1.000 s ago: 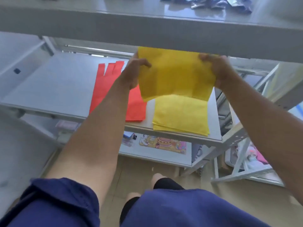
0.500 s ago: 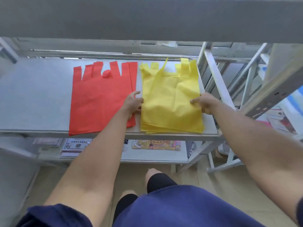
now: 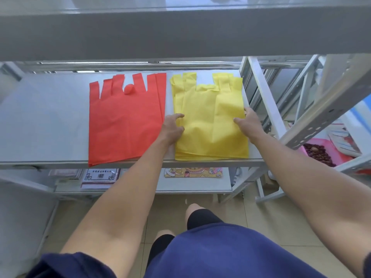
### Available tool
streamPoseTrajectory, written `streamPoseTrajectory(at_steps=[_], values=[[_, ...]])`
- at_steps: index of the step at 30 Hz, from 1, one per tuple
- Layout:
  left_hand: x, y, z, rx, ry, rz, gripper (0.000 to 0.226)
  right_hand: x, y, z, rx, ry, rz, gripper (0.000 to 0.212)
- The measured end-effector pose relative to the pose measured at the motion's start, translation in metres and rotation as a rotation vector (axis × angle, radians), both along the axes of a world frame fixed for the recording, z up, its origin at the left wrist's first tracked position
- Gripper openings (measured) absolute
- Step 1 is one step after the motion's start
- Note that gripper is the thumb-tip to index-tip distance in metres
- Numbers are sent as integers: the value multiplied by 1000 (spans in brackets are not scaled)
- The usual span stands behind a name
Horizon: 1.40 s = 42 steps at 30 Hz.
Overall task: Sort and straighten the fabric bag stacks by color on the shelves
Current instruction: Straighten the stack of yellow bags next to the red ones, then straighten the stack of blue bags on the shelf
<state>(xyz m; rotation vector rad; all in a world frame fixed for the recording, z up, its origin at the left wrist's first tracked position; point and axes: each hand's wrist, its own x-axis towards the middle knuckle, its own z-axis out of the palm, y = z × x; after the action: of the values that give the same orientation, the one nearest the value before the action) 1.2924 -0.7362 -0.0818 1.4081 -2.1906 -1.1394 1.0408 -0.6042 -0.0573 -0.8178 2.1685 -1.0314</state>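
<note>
The yellow bags (image 3: 210,125) lie as one stack at the right end of the shelf (image 3: 44,125). Their handles point to the back edge and their bottoms lie just inside the front edge. Both hands bracket this stack, most likely to square its sides.

The left hand (image 3: 172,129) rests on the stack's left edge, its fingers (image 3: 179,116) apart and lightly bent, pressing on the fabric rather than clasping it. The right hand (image 3: 248,122) sits at the right edge, thumb flat on top and forefinger stretched along the side. It appears to press, not pinch, though its lower fingers are hidden.

The red bags (image 3: 126,121) lie just beside the yellow ones, toward the middle of the shelf, with a narrow strip of bare shelf between, so the colours keep apart. Their layers fan out at the right side and one near corner juts past the front edge, so that stack probably needs squaring next.
</note>
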Motion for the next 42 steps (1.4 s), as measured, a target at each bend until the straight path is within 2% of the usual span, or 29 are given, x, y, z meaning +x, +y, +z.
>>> streamPoseTrajectory(at_steps=[3,5,10,13,16,20,23,27,35,42], values=[[1,13,7,-129,12,67,68,16,8,19,32,224,33,79],[4,23,18,-233,37,98,72,25,14,42,-48,430,70,86],[8,62,75,-448,46,10,77,57,54,116,-194,665,173,81],[3,104,106,-576,26,-170,82,84,101,143,-185,753,166,82],[-10,151,127,-680,43,-394,88,100,160,155,-96,792,101,79],[-48,213,149,-750,133,-571,87,83,245,162,-5,817,-39,81],[-95,269,160,-758,225,-685,87,53,314,168,55,865,-201,79],[-171,353,163,-735,248,-834,98,7,404,166,105,832,-409,84],[-353,496,135,-698,143,-993,105,-128,567,156,213,822,-627,83],[-495,584,146,-630,129,-1032,99,-259,652,175,259,787,-647,78]])
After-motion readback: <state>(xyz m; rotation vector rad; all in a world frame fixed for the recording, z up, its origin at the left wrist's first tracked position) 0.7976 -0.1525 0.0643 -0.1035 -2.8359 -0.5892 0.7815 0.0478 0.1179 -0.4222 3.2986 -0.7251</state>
